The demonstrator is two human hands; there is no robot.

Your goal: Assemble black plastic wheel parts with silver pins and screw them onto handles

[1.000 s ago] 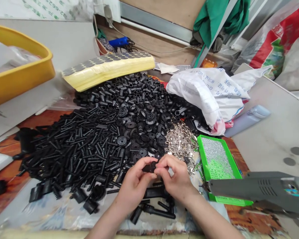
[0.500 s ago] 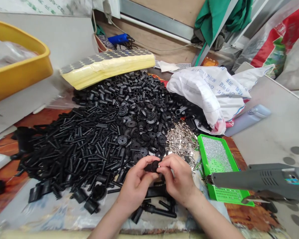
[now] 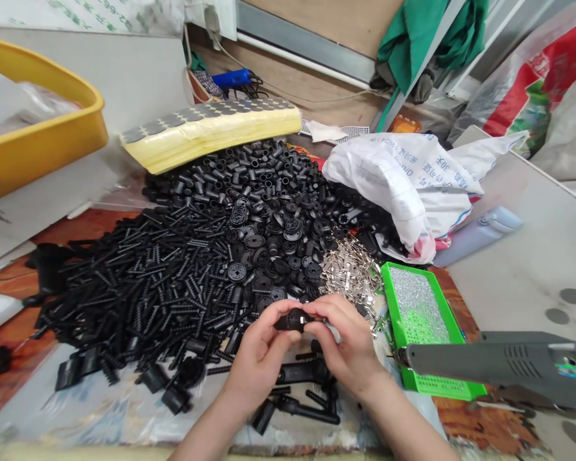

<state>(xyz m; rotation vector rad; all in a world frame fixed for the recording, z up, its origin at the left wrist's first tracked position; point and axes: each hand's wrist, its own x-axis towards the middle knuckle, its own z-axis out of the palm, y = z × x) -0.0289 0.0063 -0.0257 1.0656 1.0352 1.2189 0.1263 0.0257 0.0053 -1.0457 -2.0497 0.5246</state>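
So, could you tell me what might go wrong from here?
The small black plastic part is pinched between the left hand and right hand; dropped, it could vanish into the black plastic heap. The silver metal clips touch that heap and might get mixed in. The grey handheld tool sits by the green tray; a bump could spill the tray.

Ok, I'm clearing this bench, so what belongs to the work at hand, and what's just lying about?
Likely in use: the left hand, the right hand, the small black plastic part they hold, the heap of black plastic parts, the silver clips.

Just lying about: the yellow crate, the white sack, the pale blue bottle.
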